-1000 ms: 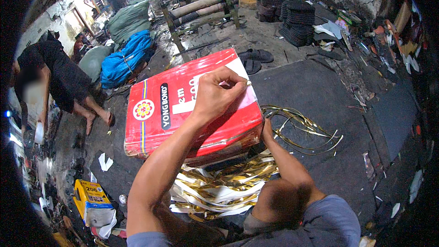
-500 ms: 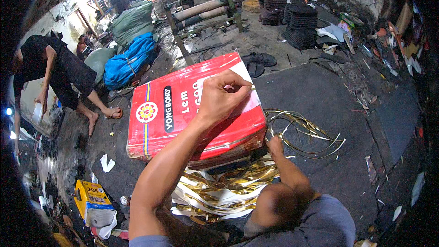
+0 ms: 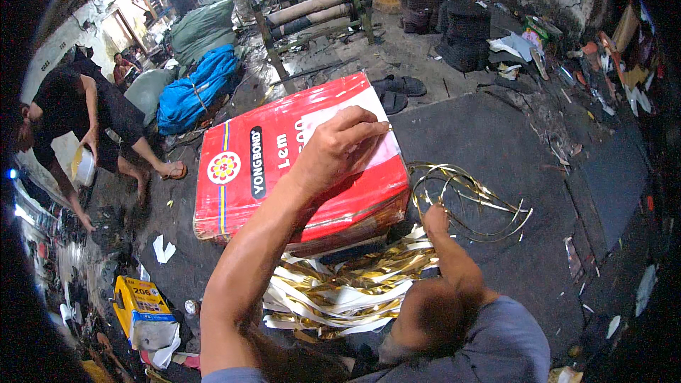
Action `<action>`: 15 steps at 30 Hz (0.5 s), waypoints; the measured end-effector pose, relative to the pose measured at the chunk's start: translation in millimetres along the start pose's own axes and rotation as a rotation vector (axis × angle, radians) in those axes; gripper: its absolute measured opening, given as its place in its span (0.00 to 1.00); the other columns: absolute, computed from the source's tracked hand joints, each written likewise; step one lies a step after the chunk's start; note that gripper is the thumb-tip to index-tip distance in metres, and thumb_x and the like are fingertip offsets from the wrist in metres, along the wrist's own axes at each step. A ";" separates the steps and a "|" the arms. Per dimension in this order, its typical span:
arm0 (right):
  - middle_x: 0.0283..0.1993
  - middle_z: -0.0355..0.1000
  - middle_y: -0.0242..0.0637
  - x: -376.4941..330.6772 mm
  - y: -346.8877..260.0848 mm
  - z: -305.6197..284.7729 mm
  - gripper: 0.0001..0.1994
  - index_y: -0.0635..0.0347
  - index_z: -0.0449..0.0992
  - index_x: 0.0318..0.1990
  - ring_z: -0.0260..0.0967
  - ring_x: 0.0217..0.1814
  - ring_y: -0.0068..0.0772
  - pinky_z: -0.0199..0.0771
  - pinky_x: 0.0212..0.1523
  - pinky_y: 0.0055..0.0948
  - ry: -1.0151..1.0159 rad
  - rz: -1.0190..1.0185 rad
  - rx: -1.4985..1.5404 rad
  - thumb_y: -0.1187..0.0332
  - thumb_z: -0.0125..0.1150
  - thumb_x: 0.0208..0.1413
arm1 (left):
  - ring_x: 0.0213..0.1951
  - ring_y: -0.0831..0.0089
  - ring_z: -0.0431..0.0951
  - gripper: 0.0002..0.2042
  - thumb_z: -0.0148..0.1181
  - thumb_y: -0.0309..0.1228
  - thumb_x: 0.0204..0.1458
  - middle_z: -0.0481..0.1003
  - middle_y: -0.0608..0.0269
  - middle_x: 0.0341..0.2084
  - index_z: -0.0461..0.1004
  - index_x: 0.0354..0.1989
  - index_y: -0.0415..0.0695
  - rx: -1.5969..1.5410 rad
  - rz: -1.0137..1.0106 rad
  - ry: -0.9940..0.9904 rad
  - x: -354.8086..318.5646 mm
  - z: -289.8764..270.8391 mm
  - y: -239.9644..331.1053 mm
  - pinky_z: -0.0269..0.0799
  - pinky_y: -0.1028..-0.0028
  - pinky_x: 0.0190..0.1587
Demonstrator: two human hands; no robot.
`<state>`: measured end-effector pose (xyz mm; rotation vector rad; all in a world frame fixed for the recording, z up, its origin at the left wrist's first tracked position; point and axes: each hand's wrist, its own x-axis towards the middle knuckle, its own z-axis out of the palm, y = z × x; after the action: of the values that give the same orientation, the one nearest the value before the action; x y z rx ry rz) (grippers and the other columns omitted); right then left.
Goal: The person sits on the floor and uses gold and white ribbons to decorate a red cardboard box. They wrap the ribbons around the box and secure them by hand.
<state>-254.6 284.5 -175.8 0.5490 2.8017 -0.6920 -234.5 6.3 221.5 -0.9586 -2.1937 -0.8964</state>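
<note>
A red cardboard box wrapped in shiny clear film lies before me, with a pale patch on its top. Above that patch my left hand is closed in a pinch; a small gold end of a strip shows at its fingertips, the rest hidden. Beside the box's right near corner my right hand is closed on thin gold strips, which loop out over the dark mat as a loose coil. Between the box and my body lies a heap of gold and white strips.
At left a bent-over person holds a pale container. A blue tarp bundle, a wooden rack with rolls, dark stacked pieces and black sandals lie beyond. A yellow box stands near left; scraps line the right.
My left hand stays pinched over the box, its wrist slightly turned. My right hand has shifted slightly right and up. The person at left has lowered an arm toward the floor.
</note>
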 end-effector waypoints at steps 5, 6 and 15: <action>0.46 0.78 0.58 26.6 49.1 -3.7 0.12 0.68 0.79 0.43 0.80 0.46 0.60 0.82 0.46 0.53 0.273 -0.174 -0.043 0.69 0.53 0.59 | 0.38 0.61 0.83 0.07 0.65 0.22 0.55 0.81 0.53 0.36 0.84 0.41 0.42 0.021 0.046 0.008 5.7 8.1 -5.5 0.80 0.66 0.41; 0.43 0.78 0.55 29.8 60.5 -0.9 0.11 0.64 0.79 0.42 0.80 0.45 0.58 0.82 0.45 0.53 0.235 -0.236 -0.086 0.68 0.55 0.58 | 0.37 0.58 0.83 0.05 0.65 0.23 0.56 0.80 0.54 0.35 0.83 0.40 0.41 0.079 0.083 0.015 1.7 8.8 -11.2 0.79 0.65 0.40; 0.43 0.81 0.55 14.6 82.7 -70.3 0.13 0.64 0.81 0.41 0.82 0.45 0.55 0.83 0.46 0.55 0.345 0.042 -0.286 0.63 0.58 0.61 | 0.68 0.46 0.63 0.24 0.56 0.47 0.62 0.71 0.50 0.62 0.76 0.62 0.46 0.271 0.154 -0.131 -11.4 -4.3 -14.5 0.60 0.50 0.69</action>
<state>-242.2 390.7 -152.4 0.7271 3.1157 -0.1930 -238.3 -9.0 211.0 -1.0591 -2.2413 -0.4624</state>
